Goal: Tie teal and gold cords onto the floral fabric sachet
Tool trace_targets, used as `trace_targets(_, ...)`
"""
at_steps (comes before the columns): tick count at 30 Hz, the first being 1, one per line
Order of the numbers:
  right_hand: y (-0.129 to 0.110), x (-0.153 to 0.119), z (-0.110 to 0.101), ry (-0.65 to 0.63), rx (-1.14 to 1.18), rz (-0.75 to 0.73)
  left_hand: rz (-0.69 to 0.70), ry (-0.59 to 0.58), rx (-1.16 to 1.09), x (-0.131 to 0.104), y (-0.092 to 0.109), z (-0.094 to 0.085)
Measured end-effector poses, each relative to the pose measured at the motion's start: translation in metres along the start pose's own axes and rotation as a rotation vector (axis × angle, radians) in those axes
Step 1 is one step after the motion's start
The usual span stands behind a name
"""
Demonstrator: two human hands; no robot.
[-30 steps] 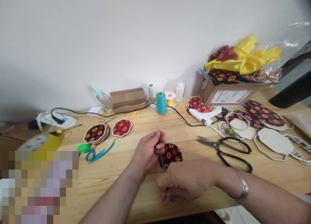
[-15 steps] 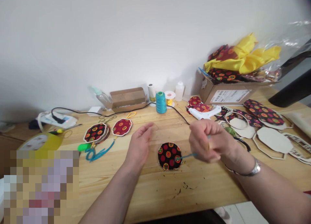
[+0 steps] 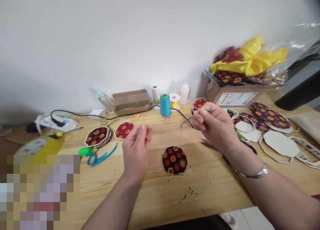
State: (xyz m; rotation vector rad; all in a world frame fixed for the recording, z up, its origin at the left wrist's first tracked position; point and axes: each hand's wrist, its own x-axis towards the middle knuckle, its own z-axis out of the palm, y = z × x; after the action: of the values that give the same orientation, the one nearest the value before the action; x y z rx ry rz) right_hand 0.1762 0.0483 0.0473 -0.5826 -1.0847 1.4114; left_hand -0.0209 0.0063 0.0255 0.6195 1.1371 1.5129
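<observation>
My right hand [image 3: 212,125] is pinched on a blue cord [image 3: 187,121], whose loose end hangs out to the left of the fingers. My left hand [image 3: 137,148] is raised over the table with its fingers curled together; what they hold, if anything, is too small to name. Between and below the hands, a black round patterned piece [image 3: 174,160] lies flat on the wood. Just behind my left hand lies a red patterned piece [image 3: 123,130] with a yellow loop and blue tassel. Scissors [image 3: 209,144] lie partly hidden beneath my right hand.
A teal thread cone [image 3: 165,105], an open small box [image 3: 132,103] and bottles stand along the wall. A stack of patterned pieces [image 3: 97,136] is at left. The carton [image 3: 233,94] with fabric stands at back right, near white frames [image 3: 282,144]. A black cable crosses behind.
My right hand has risen, carrying the blue cord up off the black round piece. My left hand has moved left and its fingers have drawn in. The scissors have come into sight.
</observation>
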Motion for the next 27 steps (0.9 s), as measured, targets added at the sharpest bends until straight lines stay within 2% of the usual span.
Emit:
trace_targets(1,0.003,0.000,0.000,-0.009,-0.008,0.003,-0.013,-0.098,0.020,-0.004,-0.002,0.003)
trace_targets(4,0.011,-0.005,0.001,-0.075,-0.057,0.009,-0.413,-0.474,0.101,-0.015,-0.010,0.010)
trace_targets(6,0.014,-0.010,0.004,-0.153,-0.147,0.036,-0.594,-0.567,0.073,-0.019,-0.016,0.013)
trace_targets(8,0.015,-0.017,0.008,-0.251,-0.315,0.044,-0.671,-0.569,-0.023,-0.020,-0.020,0.014)
trace_targets(10,0.012,-0.024,0.013,-0.380,-0.526,0.008,-0.690,-0.548,-0.114,-0.019,-0.022,0.013)
trace_targets(12,0.009,-0.030,0.018,-0.537,-0.710,-0.043,-0.674,-0.517,-0.174,-0.017,-0.023,0.012)
trace_targets(15,0.007,-0.035,0.024,-0.736,-0.865,-0.024,-0.603,-0.471,-0.170,-0.017,-0.021,0.012)
trace_targets(19,0.010,-0.038,0.028,-0.857,-0.985,0.057,-0.586,-0.382,-0.064,-0.018,-0.017,0.014)
trace_targets(21,0.012,-0.039,0.029,-0.896,-1.011,0.048,-0.599,-0.343,-0.036,-0.017,-0.016,0.015)
trace_targets(24,0.012,-0.040,0.031,-0.962,-1.016,0.054,-0.593,-0.315,-0.010,-0.014,-0.016,0.015)
trace_targets(27,0.010,-0.041,0.034,-1.032,-0.972,0.151,-0.573,-0.299,-0.034,-0.011,-0.018,0.013)
